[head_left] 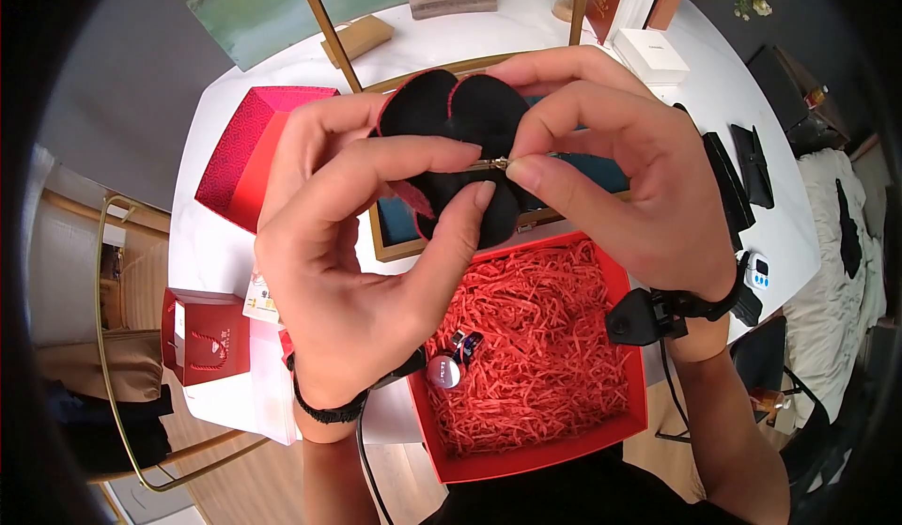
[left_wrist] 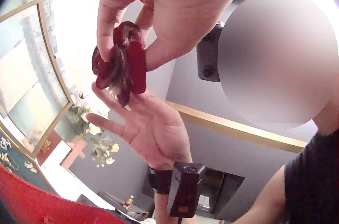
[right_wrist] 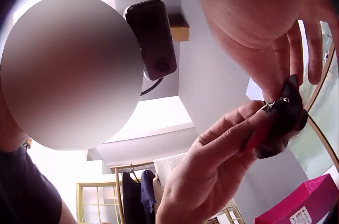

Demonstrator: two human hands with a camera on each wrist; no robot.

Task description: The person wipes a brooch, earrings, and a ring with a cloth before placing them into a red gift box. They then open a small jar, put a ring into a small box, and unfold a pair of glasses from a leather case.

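Note:
Both hands are raised over the table, close together around a fabric flower brooch (head_left: 451, 116). Its black backing faces up in the head view, while dark red petals (left_wrist: 136, 65) show in the left wrist view. A thin metal pin (head_left: 489, 163) runs across the backing. My left hand (head_left: 366, 314) grips the flower, its index finger and thumb at the backing beside the pin. With thumb and index finger, my right hand (head_left: 629, 182) pinches the clasp end of the pin. The pin (right_wrist: 267, 106) also shows edge-on in the right wrist view.
Below the hands stands a red box (head_left: 536, 469) filled with red shredded paper (head_left: 554, 337), with a small round item (head_left: 443, 370) on it. Behind is a gold-framed case with its lid (head_left: 329, 32) raised. A pink-red box (head_left: 225, 163), red gift bag (head_left: 202, 361) and white box (head_left: 651, 55) stand around.

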